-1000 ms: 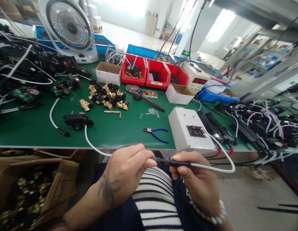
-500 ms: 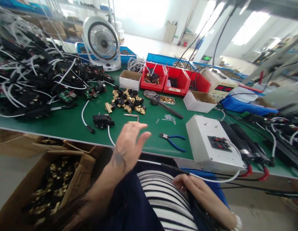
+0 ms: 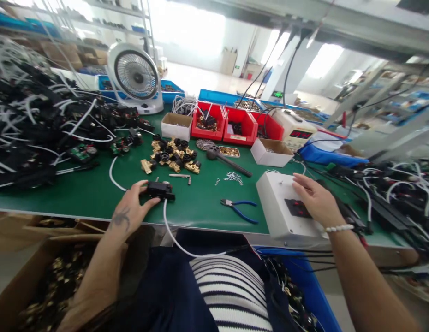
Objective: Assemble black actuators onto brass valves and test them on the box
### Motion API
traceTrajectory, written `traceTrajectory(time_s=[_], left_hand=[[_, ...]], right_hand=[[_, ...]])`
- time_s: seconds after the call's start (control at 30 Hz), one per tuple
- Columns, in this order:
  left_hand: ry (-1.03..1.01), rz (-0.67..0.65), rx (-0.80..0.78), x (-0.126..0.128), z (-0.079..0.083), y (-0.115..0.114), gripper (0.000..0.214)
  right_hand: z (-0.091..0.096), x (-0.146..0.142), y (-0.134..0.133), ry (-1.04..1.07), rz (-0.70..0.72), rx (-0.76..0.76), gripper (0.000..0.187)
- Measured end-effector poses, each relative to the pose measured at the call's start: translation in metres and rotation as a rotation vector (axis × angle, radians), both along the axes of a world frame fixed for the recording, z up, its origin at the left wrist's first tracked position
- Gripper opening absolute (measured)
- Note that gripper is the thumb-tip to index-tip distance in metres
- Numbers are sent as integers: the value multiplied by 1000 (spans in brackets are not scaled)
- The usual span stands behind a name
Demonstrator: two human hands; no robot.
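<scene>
My left hand grips the left end of a small black module, thumb in front and fingers behind. The module rests on the green bench, and a white cable runs from it towards my lap. Over on the right, my right hand reaches onto a white control box. Its thumb and forefinger close on a toggle switch, which they hide; another toggle switch shows beside them. Blue-handled cutters lie between my hands, in front of small wire clips.
Brass fittings with black caps are heaped behind the module. A black mallet lies before red bins. Black assemblies with white cables crowd the left, near a fan. A metal hinged tool lies mid-bench.
My left hand has come down leftward and taken hold of the black module. My right hand has risen from my lap to the switches on the white box. The view has shifted.
</scene>
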State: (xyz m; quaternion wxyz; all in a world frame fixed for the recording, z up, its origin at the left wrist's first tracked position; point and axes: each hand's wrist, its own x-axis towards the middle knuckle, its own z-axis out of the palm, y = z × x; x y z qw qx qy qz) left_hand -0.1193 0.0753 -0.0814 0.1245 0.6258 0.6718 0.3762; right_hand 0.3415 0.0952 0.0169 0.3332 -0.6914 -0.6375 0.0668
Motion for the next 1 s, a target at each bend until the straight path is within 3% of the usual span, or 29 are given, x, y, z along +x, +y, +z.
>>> traceTrajectory(time_s=[0.1, 0.27, 0.37, 0.53, 0.63, 0.8, 1.0], left_hand=[[-55, -74, 20, 20, 1, 0, 48], [-175, -178, 176, 53, 7, -13, 27], [-261, -291, 321, 71, 20, -29, 18], [-359, -505, 527, 91, 51, -51, 33], [-370, -547, 554, 96, 62, -58, 37], [-417, -565, 559, 98, 66, -65, 38], [-393, -569, 616, 101, 69, -70, 40]], right_hand=[[-6, 1, 13, -31, 47, -60, 25], [-7, 2, 11, -68, 76, -96, 26], [-8, 3, 14, -92, 91, -103, 26], [-7, 0, 16, -123, 93, -115, 27], [-4, -5, 12, -137, 80, -126, 33], [-1, -9, 8, -149, 72, -136, 46], [-7, -3, 14, -134, 79, -93, 36]])
